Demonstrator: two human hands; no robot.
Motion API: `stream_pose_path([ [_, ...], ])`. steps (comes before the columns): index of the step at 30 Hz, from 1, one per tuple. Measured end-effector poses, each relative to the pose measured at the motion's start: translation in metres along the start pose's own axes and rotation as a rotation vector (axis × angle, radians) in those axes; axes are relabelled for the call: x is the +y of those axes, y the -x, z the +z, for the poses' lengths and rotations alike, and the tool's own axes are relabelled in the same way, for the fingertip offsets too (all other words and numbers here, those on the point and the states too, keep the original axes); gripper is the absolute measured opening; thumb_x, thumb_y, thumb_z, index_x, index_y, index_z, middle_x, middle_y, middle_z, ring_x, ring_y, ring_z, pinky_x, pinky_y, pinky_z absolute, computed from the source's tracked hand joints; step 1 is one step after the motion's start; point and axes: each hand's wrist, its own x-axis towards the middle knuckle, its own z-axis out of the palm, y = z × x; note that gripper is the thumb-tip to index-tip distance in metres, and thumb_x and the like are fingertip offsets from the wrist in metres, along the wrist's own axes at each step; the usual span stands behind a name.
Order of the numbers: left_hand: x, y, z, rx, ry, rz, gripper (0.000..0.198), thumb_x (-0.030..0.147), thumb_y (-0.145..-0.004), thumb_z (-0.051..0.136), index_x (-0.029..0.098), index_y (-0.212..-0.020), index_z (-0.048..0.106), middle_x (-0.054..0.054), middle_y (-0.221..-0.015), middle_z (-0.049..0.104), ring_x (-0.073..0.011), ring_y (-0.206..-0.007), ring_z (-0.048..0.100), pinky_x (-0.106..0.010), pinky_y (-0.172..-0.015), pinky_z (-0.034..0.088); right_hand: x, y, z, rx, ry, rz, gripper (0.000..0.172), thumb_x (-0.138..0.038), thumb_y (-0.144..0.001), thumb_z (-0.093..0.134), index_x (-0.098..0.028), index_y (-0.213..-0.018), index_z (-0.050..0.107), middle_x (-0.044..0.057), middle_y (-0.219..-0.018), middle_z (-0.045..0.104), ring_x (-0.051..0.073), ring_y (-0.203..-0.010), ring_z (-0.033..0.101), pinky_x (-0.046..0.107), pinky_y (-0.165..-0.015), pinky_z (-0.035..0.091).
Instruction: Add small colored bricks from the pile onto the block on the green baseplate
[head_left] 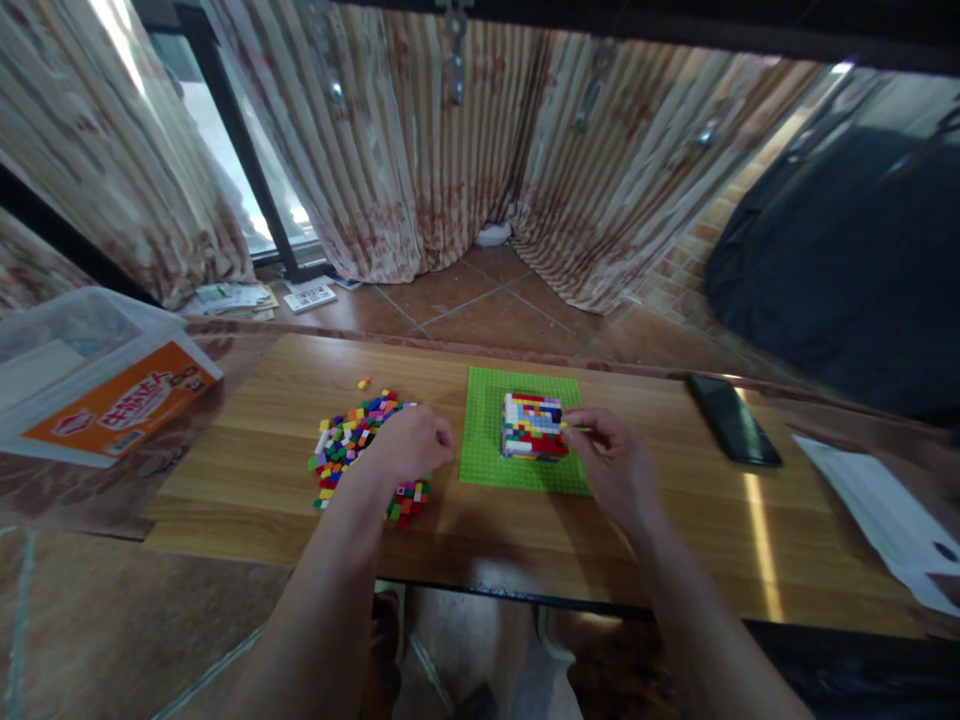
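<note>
A block-shaped build of many-coloured toy bricks stands on a green baseplate. At its right side my right hand is closed, thumb and forefinger pinching what looks like a small yellow brick against the edge of the build. To the left lies a heap of loose toy bricks in mixed colours. Over the right part of that heap is my left hand, its fingers curled inward; whatever they hold, if anything, is hidden. My left wrist and hand cover part of the heap.
The wooden table carries a black phone on the right. White paper lies near the right end. A clear plastic box with an orange label stands at the left. Striped curtains hang behind the table.
</note>
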Motion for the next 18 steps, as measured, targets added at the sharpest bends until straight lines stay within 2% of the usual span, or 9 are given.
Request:
stream_pose_path([
  [3, -0.001, -0.001, -0.003, -0.006, 0.012, -0.007, 0.017, 0.014, -0.07, 0.063, 0.023, -0.065, 0.077, 0.0, -0.066, 0.074, -0.0148, -0.065, 0.063, -0.022, -0.061, 0.044, 0.014, 0.0, -0.005, -0.024, -0.077, 0.086, 0.023, -0.042, -0.08, 0.067, -0.021, -0.088, 0.072, 0.007, -0.108, 0.068, 0.022, -0.1, 0.063, 0.041, -0.089, 0.05],
  [7, -0.006, -0.003, -0.004, -0.026, 0.025, -0.027, 0.015, 0.018, -0.072, 0.064, 0.021, -0.071, 0.079, -0.002, -0.073, 0.076, -0.016, -0.069, 0.066, -0.024, -0.065, 0.045, 0.02, 0.001, -0.006, -0.048, -0.205, 0.195, 0.028, -0.046, -0.071, 0.074, -0.02, -0.083, 0.073, 0.007, -0.102, 0.068, 0.021, -0.096, 0.064, 0.037, -0.082, 0.051],
  [14, -0.008, -0.004, -0.004, -0.018, 0.011, -0.015, 0.016, 0.021, -0.074, 0.063, 0.021, -0.076, 0.08, -0.003, -0.077, 0.077, -0.0166, -0.072, 0.067, -0.023, -0.067, 0.047, 0.018, 0.002, -0.002, -0.076, -0.22, 0.229, 0.03, -0.049, -0.067, 0.077, -0.021, -0.077, 0.075, 0.005, -0.087, 0.073, 0.02, -0.085, 0.066, 0.034, -0.076, 0.051],
  [18, -0.009, -0.004, -0.003, -0.019, 0.02, -0.014, 0.018, 0.023, -0.075, 0.062, 0.022, -0.076, 0.079, -0.003, -0.078, 0.077, -0.017, -0.073, 0.068, -0.024, -0.069, 0.048, 0.018, 0.001, -0.003, -0.092, -0.263, 0.268, 0.031, -0.048, -0.065, 0.079, -0.02, -0.078, 0.075, 0.004, -0.081, 0.075, 0.02, -0.079, 0.067, 0.036, -0.077, 0.052],
])
